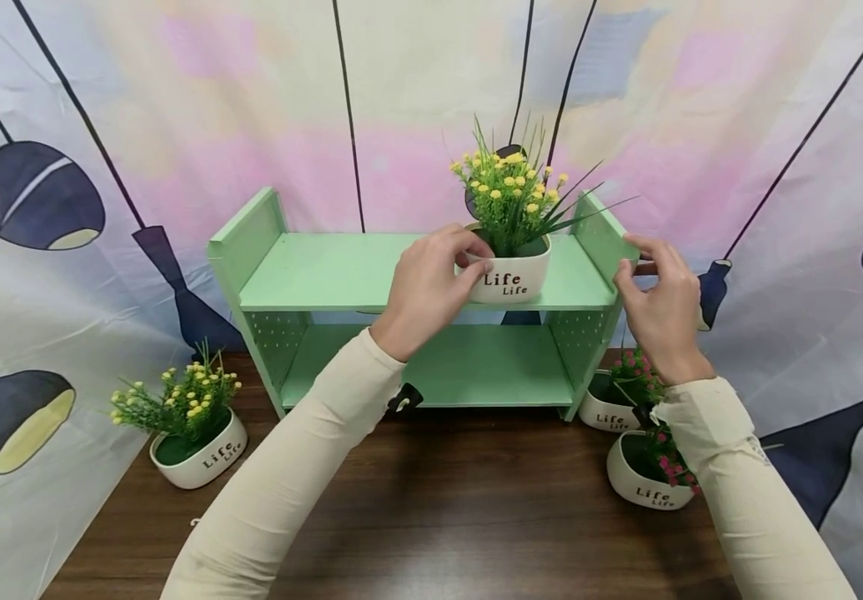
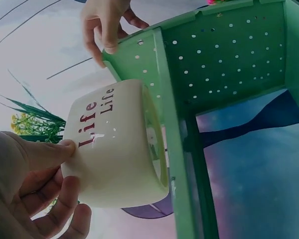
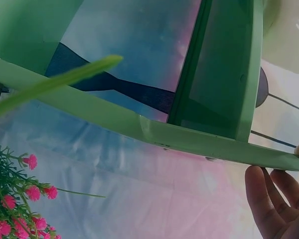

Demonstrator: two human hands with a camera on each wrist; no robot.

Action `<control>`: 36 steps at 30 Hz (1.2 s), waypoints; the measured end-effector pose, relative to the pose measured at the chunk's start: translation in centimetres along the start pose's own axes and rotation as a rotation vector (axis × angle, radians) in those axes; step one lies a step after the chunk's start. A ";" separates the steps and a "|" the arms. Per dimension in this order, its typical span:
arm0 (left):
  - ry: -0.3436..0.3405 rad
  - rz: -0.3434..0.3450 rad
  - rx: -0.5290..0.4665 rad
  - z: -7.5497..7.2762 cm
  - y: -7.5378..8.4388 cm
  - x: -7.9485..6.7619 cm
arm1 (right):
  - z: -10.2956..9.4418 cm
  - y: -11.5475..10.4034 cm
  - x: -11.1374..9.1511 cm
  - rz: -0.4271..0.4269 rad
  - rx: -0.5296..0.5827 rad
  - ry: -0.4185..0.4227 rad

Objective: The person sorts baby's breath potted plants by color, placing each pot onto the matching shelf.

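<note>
My left hand (image 1: pixel 434 279) pinches the rim of a white oval flowerpot (image 1: pixel 509 283) between thumb and fingers. The pot bears the words "Life Life" and holds artificial yellow flowers (image 1: pixel 509 183) with long grass blades. It is at the right part of the upper board of a green two-tier shelf (image 1: pixel 333 262); in the left wrist view its underside (image 2: pixel 154 134) shows beside the board's front edge. On the shelf's right side panel (image 1: pixel 602 233), my right hand (image 1: pixel 659 308) grips the upper front corner, thumb on one face and fingers on the other.
Another yellow-flowered pot (image 1: pixel 202 454) stands on the brown wooden table (image 1: pixel 461 517), left of the shelf. To the right are two white pots with pink flowers, one nearer (image 1: pixel 649 483) and one behind (image 1: pixel 605 408). A printed curtain (image 1: pixel 416 108) hangs behind.
</note>
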State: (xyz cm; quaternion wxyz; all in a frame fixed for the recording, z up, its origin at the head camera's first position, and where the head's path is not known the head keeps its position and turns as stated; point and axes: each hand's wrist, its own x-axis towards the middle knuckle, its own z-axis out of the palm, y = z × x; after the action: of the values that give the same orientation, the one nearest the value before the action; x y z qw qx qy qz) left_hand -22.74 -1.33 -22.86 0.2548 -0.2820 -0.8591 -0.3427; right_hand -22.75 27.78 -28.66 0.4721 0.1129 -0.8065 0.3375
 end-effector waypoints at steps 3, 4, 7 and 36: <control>0.016 -0.002 -0.007 0.6 -0.2 0.3 | 0.0 0.0 0.1 -0.003 0.000 -0.001; 0.019 -0.006 -0.009 0.8 -0.3 0.4 | 0.0 0.0 0.1 -0.002 0.000 0.000; 0.027 -0.024 -0.010 1.3 -0.7 0.4 | 0.0 0.0 0.0 0.000 0.002 -0.001; 0.060 -0.069 -0.019 2.8 -0.3 1.5 | 0.0 -0.4 -0.2 -0.009 -0.014 0.004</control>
State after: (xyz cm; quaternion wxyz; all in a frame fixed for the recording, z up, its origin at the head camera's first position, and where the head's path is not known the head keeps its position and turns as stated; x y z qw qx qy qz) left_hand -24.71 1.00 -23.83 0.2660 -0.2441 -0.8570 -0.3677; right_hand -22.40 27.48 -28.68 0.4761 0.1126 -0.8073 0.3300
